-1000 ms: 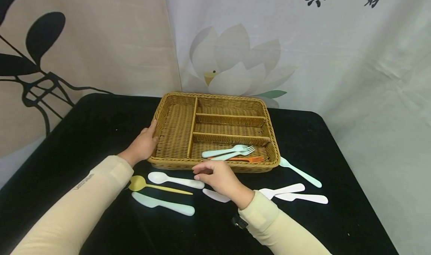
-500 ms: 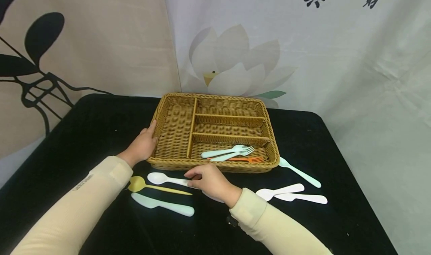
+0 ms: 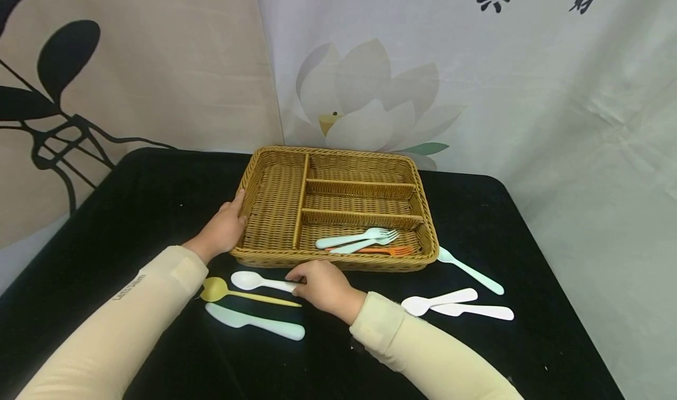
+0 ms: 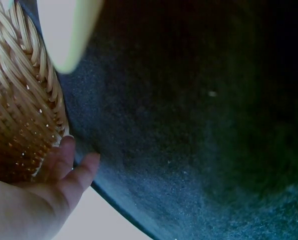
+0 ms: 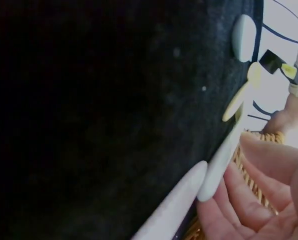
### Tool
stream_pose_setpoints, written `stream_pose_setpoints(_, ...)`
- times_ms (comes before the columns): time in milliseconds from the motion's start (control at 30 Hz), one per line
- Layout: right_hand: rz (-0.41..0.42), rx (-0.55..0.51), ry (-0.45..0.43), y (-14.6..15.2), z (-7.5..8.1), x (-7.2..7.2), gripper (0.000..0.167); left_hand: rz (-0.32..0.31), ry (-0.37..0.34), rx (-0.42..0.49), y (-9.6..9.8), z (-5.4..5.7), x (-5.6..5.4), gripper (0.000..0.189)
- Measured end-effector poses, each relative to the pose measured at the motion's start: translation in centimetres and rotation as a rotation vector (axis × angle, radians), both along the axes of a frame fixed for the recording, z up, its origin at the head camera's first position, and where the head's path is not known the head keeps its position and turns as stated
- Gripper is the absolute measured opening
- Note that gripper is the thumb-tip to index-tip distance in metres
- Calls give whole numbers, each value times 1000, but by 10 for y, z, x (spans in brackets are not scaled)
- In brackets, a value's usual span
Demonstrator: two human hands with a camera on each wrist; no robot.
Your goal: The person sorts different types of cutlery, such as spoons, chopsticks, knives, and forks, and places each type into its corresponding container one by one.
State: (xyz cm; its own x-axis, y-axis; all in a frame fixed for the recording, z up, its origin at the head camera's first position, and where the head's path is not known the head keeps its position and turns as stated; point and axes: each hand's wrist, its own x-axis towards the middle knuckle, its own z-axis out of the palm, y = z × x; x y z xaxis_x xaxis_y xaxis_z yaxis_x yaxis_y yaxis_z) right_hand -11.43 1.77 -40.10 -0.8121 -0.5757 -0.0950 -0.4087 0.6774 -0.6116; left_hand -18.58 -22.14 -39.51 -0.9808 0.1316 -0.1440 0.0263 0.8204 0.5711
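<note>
My left hand [image 3: 224, 227] rests against the left wall of the wicker basket [image 3: 237, 248], its fingers [image 4: 81, 172] fairly straight along the outside. In front of the basket, my right hand [image 3: 325, 288] pinches the handle of a white spoon [image 3: 248, 280] between thumb and fingers. The spoon's bowl points left, and the hand hides the handle's end in the head view. A yellow spoon [image 3: 214, 289] and a mint knife [image 3: 254, 321] lie nearer the table's front. Close to my right fingers is a pale utensil [image 5: 171, 210], which the hand hides in the head view.
Two mint forks [image 3: 346, 238] and an orange fork [image 3: 399, 251] lie in the basket's front right compartment. To the right, a mint utensil [image 3: 473, 274], a white spoon [image 3: 418, 305] and a white knife [image 3: 486, 312] lie on the black cloth [image 3: 158, 200]. A printed curtain hangs behind.
My right hand has moved left and slightly down, from beside the basket's front wall to the white spoon's handle, and now pinches it. The left hand has stayed on the basket.
</note>
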Motion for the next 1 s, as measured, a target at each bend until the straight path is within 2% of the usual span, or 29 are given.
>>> stream_pose_setpoints(167, 17, 93, 64, -4, 1, 1, 24, -5, 9, -5, 0, 0, -1, 62)
stream_pose_setpoints(433, 41, 175, 134, -7, 0, 2, 26, -2, -3, -2, 1, 2, 0, 62)
stream_pose_setpoints(700, 59, 198, 154, -8, -2, 2, 24, -6, 1, 6, 1, 3, -1, 62)
stream_pose_setpoints(1000, 62, 158, 121, -6, 2, 3, 24, 0, -9, 19, 0, 1, 0, 61)
